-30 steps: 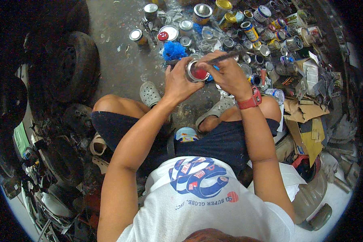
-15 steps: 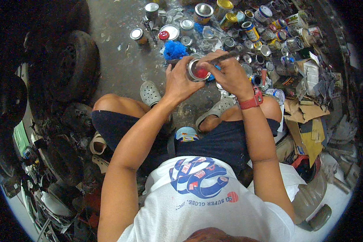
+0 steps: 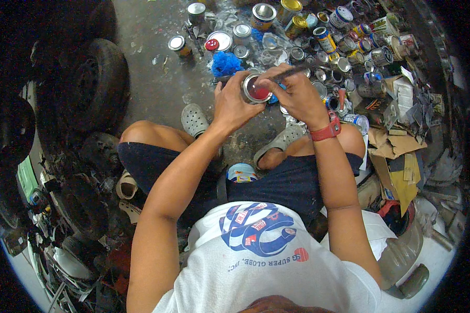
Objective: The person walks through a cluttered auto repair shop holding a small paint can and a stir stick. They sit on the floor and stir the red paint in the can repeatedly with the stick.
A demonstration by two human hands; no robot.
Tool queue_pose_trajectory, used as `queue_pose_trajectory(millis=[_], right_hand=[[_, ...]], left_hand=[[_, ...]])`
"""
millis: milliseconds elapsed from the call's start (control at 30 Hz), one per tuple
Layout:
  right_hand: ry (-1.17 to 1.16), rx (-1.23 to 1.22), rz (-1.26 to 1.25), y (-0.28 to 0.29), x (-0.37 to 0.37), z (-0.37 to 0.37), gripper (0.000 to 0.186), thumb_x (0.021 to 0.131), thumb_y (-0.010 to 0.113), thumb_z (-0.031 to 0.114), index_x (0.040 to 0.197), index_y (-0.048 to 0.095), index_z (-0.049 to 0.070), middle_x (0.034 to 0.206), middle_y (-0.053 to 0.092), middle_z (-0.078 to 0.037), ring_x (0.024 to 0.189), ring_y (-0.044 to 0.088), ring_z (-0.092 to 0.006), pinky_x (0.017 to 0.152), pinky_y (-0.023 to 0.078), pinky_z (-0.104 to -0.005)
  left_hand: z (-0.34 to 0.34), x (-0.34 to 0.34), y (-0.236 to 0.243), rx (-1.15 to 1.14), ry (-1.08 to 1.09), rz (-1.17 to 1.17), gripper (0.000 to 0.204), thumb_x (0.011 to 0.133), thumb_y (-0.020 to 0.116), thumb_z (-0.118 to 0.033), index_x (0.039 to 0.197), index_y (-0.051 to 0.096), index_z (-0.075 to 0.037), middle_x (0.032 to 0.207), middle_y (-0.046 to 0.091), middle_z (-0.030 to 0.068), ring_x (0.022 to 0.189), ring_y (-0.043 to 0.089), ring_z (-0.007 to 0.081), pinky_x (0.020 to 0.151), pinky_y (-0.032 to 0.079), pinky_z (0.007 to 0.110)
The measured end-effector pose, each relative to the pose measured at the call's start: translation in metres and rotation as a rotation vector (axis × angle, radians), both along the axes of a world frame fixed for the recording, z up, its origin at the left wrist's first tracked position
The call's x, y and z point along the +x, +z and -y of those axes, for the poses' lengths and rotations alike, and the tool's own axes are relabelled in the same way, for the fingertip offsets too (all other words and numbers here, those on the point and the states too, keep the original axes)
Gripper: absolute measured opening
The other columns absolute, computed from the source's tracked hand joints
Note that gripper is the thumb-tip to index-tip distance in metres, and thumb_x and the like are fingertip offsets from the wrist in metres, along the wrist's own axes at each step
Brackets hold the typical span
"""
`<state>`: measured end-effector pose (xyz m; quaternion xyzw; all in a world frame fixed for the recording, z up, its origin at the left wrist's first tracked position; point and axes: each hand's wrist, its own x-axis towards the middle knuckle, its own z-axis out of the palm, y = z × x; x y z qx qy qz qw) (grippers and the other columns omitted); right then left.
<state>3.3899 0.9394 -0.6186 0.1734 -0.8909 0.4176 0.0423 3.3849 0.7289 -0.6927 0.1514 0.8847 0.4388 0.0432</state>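
My left hand (image 3: 234, 104) is wrapped around a small open paint can (image 3: 247, 97), its metal rim facing up between my hands. Glossy dark red paint (image 3: 259, 94) shows inside. My right hand (image 3: 296, 95), with a red watch on the wrist, pinches a dark flat stick (image 3: 291, 73) slanting over the can's right side. The stick's lower end is hidden by my fingers and the rim. Just beyond my left hand lies a crumpled blue plastic bag (image 3: 226, 64), near a silver can lid with a red cap (image 3: 211, 45) on it.
Many paint cans (image 3: 325, 40) crowd the floor at the far right. A closed can (image 3: 177, 43) stands apart at the far left. Tires (image 3: 102, 78) line the left side, with scrap below them. Torn cardboard (image 3: 397, 143) lies right of my knee; another can (image 3: 241, 173) sits between my legs.
Both hands stay almost in place around the can. The stick has shifted slightly, and the paint surface now looks darker and more even.
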Motion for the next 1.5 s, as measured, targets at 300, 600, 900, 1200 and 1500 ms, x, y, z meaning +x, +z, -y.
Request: queue_pose_trajectory(millis=[300, 600, 900, 1200, 1500], right_hand=[[-0.005, 0.033, 0.038, -0.004, 0.001, -0.001, 0.019, 0.106, 0.076, 0.025, 0.112, 0.085, 0.01, 0.113, 0.081, -0.015, 0.108, 0.073, -0.0381, 0.096, 0.057, -0.049], [-0.03, 0.083, 0.047, 0.014, 0.0, 0.007, 0.017, 0.104, 0.078, 0.021, 0.112, 0.084, 0.007, 0.114, 0.081, -0.016, 0.106, 0.074, -0.0371, 0.096, 0.056, -0.0469], [-0.099, 0.077, 0.066, -0.001, 0.003, 0.004, 0.017, 0.107, 0.077, 0.021, 0.109, 0.084, 0.006, 0.113, 0.082, -0.016, 0.109, 0.075, -0.0353, 0.094, 0.057, -0.0445], [-0.025, 0.059, -0.011, 0.003, 0.001, 0.004, 0.019, 0.106, 0.075, 0.022, 0.111, 0.083, 0.006, 0.114, 0.082, -0.015, 0.102, 0.074, -0.0386, 0.093, 0.058, -0.0482], [-0.031, -0.017, 0.026, -0.009, 0.003, 0.001, 0.019, 0.106, 0.074, 0.022, 0.112, 0.083, 0.006, 0.109, 0.081, -0.017, 0.103, 0.072, -0.0407, 0.092, 0.056, -0.0492]], left_hand=[[0.003, 0.0, -0.003, -0.008, -0.001, 0.037, 0.088, 0.07, 0.099, -0.04, 0.145, 0.062, -0.014, 0.132, 0.078, 0.012, 0.127, 0.073, 0.0367, 0.119, 0.042, 0.06], [0.002, 0.003, -0.005, -0.023, 0.013, -0.022, 0.084, 0.07, 0.099, -0.039, 0.142, 0.063, -0.015, 0.128, 0.079, 0.0109, 0.123, 0.074, 0.0357, 0.116, 0.045, 0.058], [0.001, 0.003, -0.009, -0.031, 0.013, -0.072, 0.085, 0.069, 0.099, -0.039, 0.142, 0.063, -0.014, 0.129, 0.079, 0.011, 0.123, 0.075, 0.0355, 0.114, 0.047, 0.056], [0.003, 0.004, -0.012, -0.018, -0.002, -0.027, 0.088, 0.069, 0.098, -0.04, 0.145, 0.062, -0.013, 0.133, 0.077, 0.0126, 0.127, 0.072, 0.0372, 0.118, 0.042, 0.062], [0.003, 0.002, -0.008, -0.01, -0.019, 0.121, 0.096, 0.068, 0.098, -0.042, 0.151, 0.059, -0.013, 0.143, 0.073, 0.0139, 0.137, 0.068, 0.0374, 0.126, 0.032, 0.073]])
